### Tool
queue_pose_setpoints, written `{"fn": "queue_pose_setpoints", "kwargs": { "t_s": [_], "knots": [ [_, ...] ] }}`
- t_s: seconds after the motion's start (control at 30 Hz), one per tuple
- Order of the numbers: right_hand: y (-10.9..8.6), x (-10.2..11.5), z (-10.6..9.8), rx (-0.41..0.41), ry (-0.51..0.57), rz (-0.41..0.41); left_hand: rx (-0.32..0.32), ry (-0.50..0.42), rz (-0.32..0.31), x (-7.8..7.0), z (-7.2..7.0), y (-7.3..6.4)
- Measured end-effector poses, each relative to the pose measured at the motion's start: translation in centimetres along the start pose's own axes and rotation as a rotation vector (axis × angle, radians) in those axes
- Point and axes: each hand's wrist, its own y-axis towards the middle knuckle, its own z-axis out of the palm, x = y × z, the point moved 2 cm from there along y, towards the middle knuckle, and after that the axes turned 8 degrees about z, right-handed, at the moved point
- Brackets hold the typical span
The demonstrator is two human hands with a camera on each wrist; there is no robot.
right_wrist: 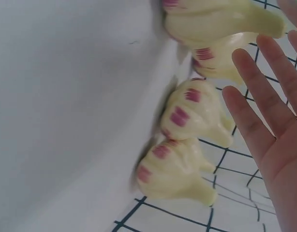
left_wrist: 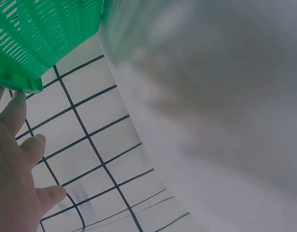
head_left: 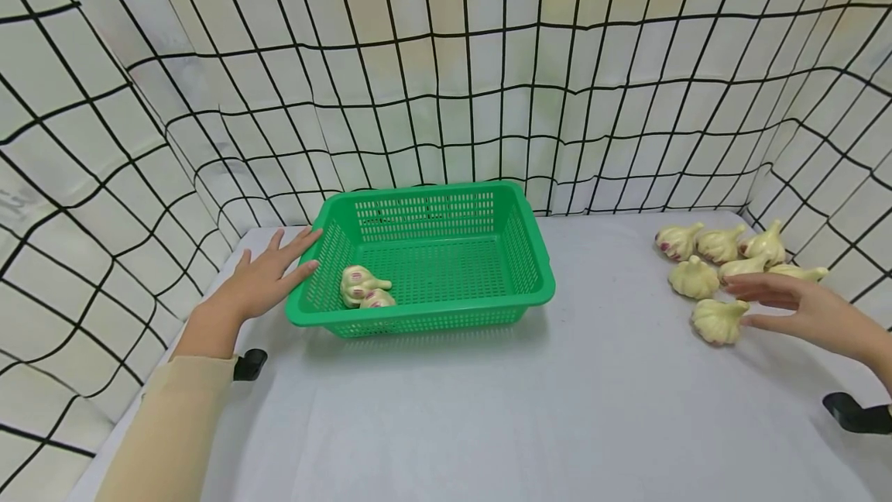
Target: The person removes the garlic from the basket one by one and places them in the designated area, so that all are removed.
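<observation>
A green plastic basket with slotted walls stands on the table, and garlic bulbs lie in its left end. My left hand is at the basket's left side, spread fingers touching the rim; the left wrist view shows its fingertips by the basket edge. Over at the right, my right hand hovers with extended fingers above a group of garlic bulbs. Its thumb is close to the stem of the nearest bulb. In the right wrist view, pink-marked bulbs sit beside the fingers, none gripped.
White walls with black netting enclose the back and both sides of the table. A white cloth covers the tabletop. Black wrist-camera pieces show at both wrists.
</observation>
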Motion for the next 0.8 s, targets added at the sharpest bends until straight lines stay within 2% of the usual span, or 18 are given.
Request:
{"fn": "queue_pose_setpoints", "kwargs": {
  "t_s": [0.33,0.67,0.8],
  "knots": [
    [1.3,3.0,-1.5,-0.032,-0.069,0.005,0.002,0.002,0.0,-0.1,-0.1,0.0],
    [3.5,7.1,-2.0,-0.049,-0.059,-0.123,-0.005,-0.004,0.004,-0.1,0.0,0.0],
    [4.3,9.2,-2.0,-0.002,-0.035,-0.078,-0.004,-0.001,0.004,0.0,0.0,0.1]
  ]
}}
